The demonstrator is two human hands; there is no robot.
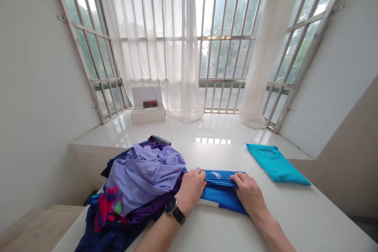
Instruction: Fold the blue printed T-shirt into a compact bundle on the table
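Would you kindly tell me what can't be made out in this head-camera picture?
Head view:
- Middle of the blue garment: hidden by the left hand and right hand.
- Label on the white box: blurred out.
- Navy cloth: cut off by the bottom edge.
- Dark cloth: mostly hidden by the lilac garment.

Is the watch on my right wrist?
No, the black wristwatch is on the wrist of the left hand, at the image's left.

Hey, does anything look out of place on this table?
The heap of clothes stands out: crumpled lilac, purple and navy garments bunched at the left edge of the table, some blue cloth seeming to hang over it, unlike the neatly folded turquoise garment nearby.
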